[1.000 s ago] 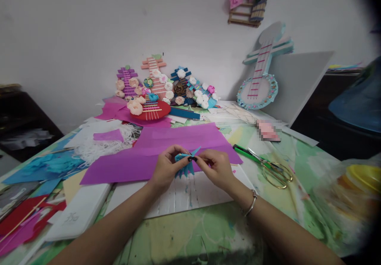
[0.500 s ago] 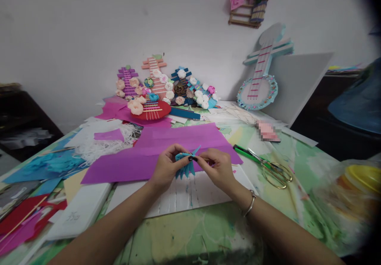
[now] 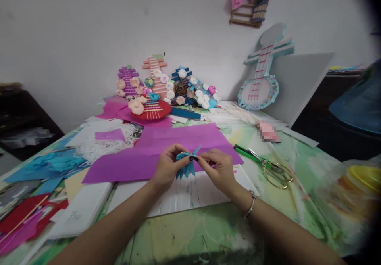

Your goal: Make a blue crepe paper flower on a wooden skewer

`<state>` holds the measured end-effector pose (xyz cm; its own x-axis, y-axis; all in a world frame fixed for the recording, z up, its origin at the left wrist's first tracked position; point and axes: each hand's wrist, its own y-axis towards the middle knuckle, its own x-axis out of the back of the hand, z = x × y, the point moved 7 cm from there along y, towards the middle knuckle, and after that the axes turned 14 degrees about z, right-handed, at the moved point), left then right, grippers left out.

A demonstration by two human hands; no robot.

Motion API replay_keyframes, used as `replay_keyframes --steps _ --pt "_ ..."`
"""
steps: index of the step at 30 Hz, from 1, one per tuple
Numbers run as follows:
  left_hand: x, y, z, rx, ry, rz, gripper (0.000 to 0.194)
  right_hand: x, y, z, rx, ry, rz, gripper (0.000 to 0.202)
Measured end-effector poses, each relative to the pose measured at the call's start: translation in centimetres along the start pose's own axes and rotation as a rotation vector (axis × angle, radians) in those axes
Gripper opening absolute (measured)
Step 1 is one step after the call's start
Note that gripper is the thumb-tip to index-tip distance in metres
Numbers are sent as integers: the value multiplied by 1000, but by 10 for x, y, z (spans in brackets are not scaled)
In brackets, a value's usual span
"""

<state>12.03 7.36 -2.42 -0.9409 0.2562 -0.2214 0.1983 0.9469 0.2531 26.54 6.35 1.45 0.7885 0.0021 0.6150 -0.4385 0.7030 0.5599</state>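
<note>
A small piece of pleated blue paper hangs between my hands, its lower edge in pointed folds and a narrow tip sticking up. My left hand pinches its upper edge between thumb and fingers. Thumb to thumb with it, my right hand pinches the same paper at its right end, the fingers curled behind. Part of the paper is hidden by the fingertips. Beneath both hands lie a large purple paper sheet and a white board with thin lines of glue or marks.
Gold-handled scissors and a green cutter lie to the right, near a yellow-lidded tub in plastic. Blue paper scraps and a white block are at left. Decorated instrument models stand at the back.
The fingers of my right hand have shifted slightly at the blue paper. Both hands stay in nearly the same place, and the view has moved a little.
</note>
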Motion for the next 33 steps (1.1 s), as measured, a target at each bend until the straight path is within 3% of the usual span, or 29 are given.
replay_keyframes --steps 18,29,33 --pt "-2 -1 4 26 -137 -40 24 -2 -4 0 4 -32 -57 23" --pt "3 2 5 30 -164 -58 28 -10 3 -13 19 11 106 17" --pt "9 2 3 36 -194 -97 29 -9 6 -26 -44 90 144 19"
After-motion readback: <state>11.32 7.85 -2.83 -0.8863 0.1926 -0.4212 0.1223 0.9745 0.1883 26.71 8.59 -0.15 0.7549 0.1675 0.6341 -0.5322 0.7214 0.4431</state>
